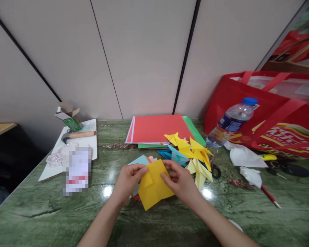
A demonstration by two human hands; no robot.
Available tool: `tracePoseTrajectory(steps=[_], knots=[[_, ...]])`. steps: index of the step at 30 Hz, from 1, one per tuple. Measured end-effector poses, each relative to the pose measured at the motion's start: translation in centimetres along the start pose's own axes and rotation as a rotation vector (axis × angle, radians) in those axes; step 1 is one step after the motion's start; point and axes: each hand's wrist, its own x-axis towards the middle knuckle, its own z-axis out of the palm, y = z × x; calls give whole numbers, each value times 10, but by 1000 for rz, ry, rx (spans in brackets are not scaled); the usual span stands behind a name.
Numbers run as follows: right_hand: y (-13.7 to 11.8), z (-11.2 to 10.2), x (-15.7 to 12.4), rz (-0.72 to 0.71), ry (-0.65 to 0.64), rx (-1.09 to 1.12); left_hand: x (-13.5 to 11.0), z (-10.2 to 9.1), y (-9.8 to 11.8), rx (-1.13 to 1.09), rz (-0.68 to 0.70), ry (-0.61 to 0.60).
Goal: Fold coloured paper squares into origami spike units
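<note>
A sheet of yellow origami paper [154,188], creased and with a small flap folded at its left, is held up between both hands. My left hand [128,180] pinches its left edge between thumb and fingers. On the opposite side, my right hand [179,180] grips the right edge, thumb on the near face. Behind and beneath it lies a stack of coloured paper [140,160], partly hidden. Folded yellow paper pieces [193,149], a pale yellow one [199,171] and blue ones [179,155] are heaped just beyond my right hand.
Large red sheets [159,128] lie at the back. A water bottle [230,121] leans by a red bag [267,106]. Scissors [216,171], tissues [244,156] and a brush [271,197] lie right. Left are a white board [94,151], green box [72,121] and wooden-handled tool [82,134].
</note>
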Motion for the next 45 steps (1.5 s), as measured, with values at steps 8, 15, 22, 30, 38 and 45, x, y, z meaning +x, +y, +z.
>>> tracePoseTrajectory(steps=[8, 15, 22, 30, 38, 45], knots=[[-4, 0, -1, -2, 40, 24, -4, 3, 0, 161, 16, 21], [-5, -3, 0, -3, 236, 45, -5, 5, 1, 62, -45, -106], [-7, -3, -1, -124, 124, -50, -7, 6, 3, -49, -107, -98], [-10, -3, -4, -258, 31, -219, -6, 5, 3, -101, -103, -95], [-9, -5, -2, -373, -64, -168, -6, 1, 2, -106, -114, -106], [-9, -3, -1, -123, -68, -45, -6, 2, 4, -61, -93, -102]])
